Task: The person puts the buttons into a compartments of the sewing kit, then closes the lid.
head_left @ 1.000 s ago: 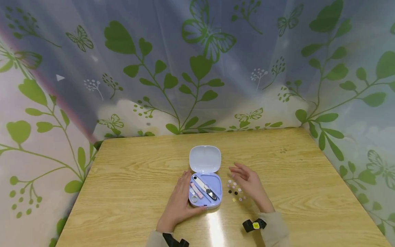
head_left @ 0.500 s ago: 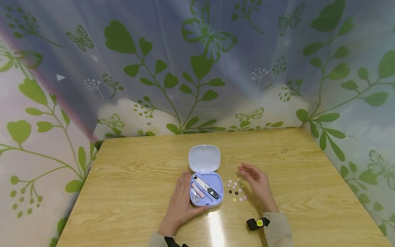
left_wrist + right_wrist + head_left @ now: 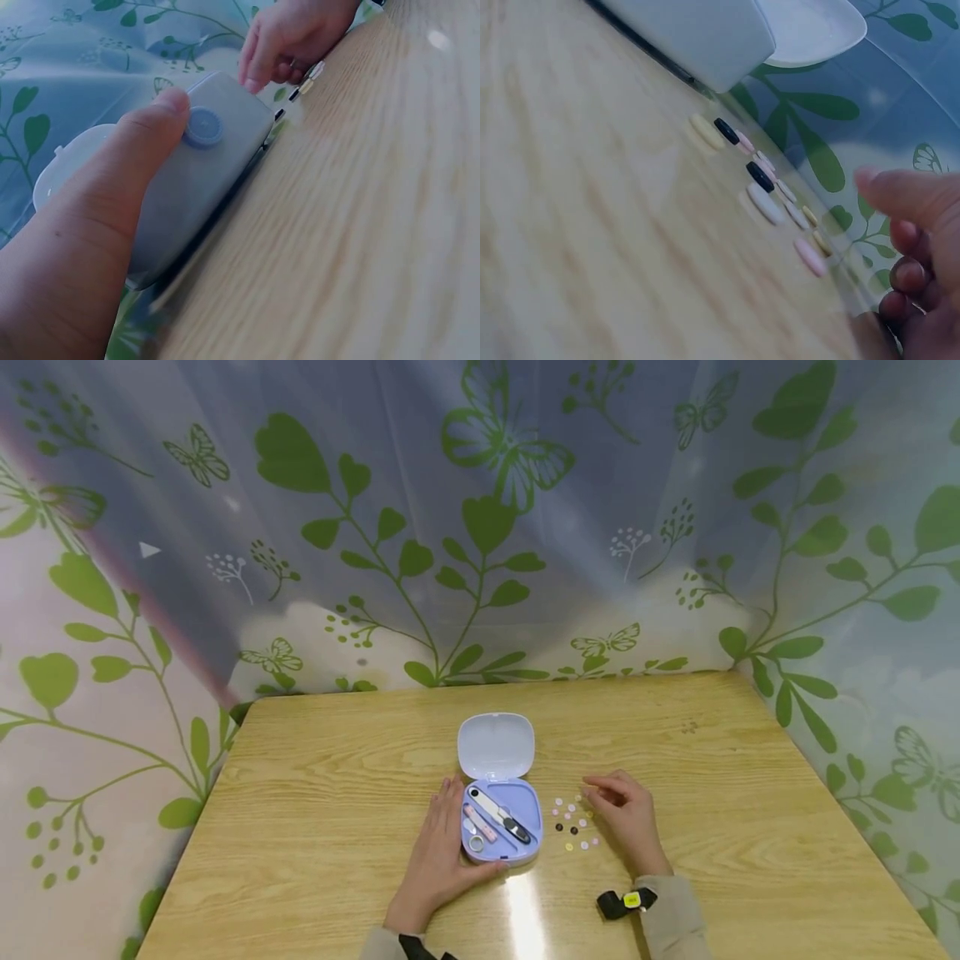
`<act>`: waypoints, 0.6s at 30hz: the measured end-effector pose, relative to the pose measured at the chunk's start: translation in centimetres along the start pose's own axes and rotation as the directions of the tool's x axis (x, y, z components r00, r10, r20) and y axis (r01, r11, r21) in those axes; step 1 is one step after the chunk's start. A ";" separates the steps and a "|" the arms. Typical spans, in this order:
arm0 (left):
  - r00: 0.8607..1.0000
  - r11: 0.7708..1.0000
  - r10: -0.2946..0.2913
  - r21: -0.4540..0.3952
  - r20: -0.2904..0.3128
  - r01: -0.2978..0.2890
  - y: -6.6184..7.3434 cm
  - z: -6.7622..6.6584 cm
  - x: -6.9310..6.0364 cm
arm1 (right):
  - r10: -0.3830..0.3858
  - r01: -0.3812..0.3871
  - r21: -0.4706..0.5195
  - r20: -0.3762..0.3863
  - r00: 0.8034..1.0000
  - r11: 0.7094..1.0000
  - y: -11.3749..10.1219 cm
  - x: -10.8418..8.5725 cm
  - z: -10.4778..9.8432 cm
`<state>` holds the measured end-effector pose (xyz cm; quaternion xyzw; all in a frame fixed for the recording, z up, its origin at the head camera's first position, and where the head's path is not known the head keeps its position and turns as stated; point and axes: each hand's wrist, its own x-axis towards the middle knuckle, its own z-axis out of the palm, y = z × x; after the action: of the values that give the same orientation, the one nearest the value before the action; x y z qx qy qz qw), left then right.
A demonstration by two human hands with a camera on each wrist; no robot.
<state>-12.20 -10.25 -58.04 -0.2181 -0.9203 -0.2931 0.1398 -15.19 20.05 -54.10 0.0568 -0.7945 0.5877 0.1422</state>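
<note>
A blue-lilac sewing box [image 3: 527, 806] lies on the table with its white lid [image 3: 496, 746] up. Inside are thread snips [image 3: 498, 815] with a black end, a pink-and-white stick-like item [image 3: 480, 822] and a small ring [image 3: 476, 842]. My left hand [image 3: 435, 864] rests along the box's left side, fingers straight; its thumb [image 3: 154, 131] lies across the front by a round blue knob [image 3: 203, 127]. Just beyond scattered buttons [image 3: 574, 831], my right hand [image 3: 630, 818] hovers with bent fingers and thumb brought near them. Whether anything is between its fingertips is hidden.
White, pink, yellow and black buttons lie between the box and the right hand, standing out in the right wrist view as a black button [image 3: 760, 176] and a pink button [image 3: 810, 257]. A leaf-patterned curtain [image 3: 405, 527] hangs behind the wooden table [image 3: 322, 793].
My right hand first shifts right, away from the box, uncovering more buttons; then its fingers draw in toward the thumb. The left hand and box stay nearly in place.
</note>
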 end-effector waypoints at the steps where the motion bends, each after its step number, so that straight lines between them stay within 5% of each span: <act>1: 1.000 1.000 0.002 -0.001 -0.001 -0.002 0.0 -0.1 0.0 | -0.010 0.010 -0.015 0.001 1.000 1.000 0.4 0.0 0.1; 8: 0.999 0.998 -0.026 -0.050 0.034 0.027 -0.3 -0.2 0.4 | -0.032 0.032 -0.077 0.008 0.999 0.996 3.8 0.0 0.3; 18: 0.997 0.997 -0.033 -0.070 0.074 0.039 -0.6 0.1 0.8 | -0.092 0.102 -0.215 0.054 0.994 0.971 4.0 0.1 0.3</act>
<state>-13.20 -10.34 -58.07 -0.2170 -0.9175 -0.3202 0.0928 -16.33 21.00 -57.82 0.0923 -0.8533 0.4880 0.1589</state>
